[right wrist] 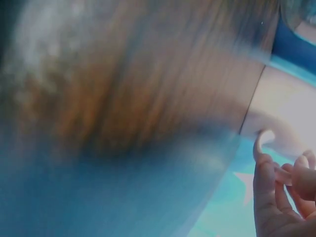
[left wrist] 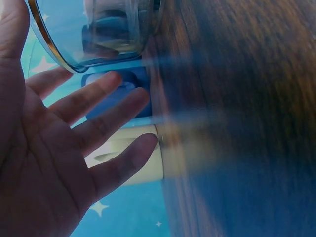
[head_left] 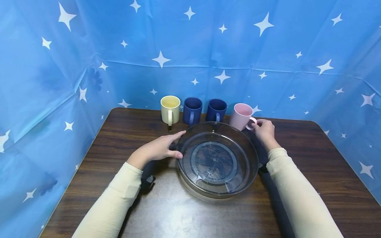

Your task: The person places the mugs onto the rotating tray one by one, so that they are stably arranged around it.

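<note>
A pink mug (head_left: 237,119) leans slightly behind the right edge of a round tinted glass bowl (head_left: 208,192). My right hand (head_left: 265,131) pinches its handle (right wrist: 257,146) between thumb and fingertips. At the bowl's left side is my left hand (head_left: 157,148), thumb and fingers spread, fingertips right at the rim. The left wrist view shows that palm (left wrist: 54,163) with loosely extended fingers overlapping the bowl wall and the mugs behind. To the left of the pink mug stand two dark blue mugs (head_left: 191,107) (head_left: 216,108) and a pale yellow mug (head_left: 170,110), handles toward me.
The dark wood table (head_left: 119,152) carries the bowl mid-table, with the mugs in a row along its back edge. A blue curtain (head_left: 190,39) with white stars rises behind and on both sides. Dark wrist devices (head_left: 147,182) sit under the sleeves.
</note>
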A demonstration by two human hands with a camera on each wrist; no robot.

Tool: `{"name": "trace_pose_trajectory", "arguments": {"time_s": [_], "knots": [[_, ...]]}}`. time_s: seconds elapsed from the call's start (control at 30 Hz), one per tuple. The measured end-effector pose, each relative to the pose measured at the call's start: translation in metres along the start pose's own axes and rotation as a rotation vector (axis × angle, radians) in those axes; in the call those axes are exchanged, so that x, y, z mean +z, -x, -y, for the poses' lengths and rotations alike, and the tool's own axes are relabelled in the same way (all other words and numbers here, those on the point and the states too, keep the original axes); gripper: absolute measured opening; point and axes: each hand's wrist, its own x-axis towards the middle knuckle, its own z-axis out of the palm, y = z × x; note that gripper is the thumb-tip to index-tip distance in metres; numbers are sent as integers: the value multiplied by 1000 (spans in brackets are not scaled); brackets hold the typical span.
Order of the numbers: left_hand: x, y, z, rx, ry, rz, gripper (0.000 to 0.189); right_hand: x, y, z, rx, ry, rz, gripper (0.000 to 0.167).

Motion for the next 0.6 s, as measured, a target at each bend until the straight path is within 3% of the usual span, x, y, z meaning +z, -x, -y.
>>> {"name": "trace_pose_trajectory", "arguments": {"time_s": [0.6], "knots": [[0,0,3,6,38,16,94,-5,-8,-1,73,-29,31,21]]}}
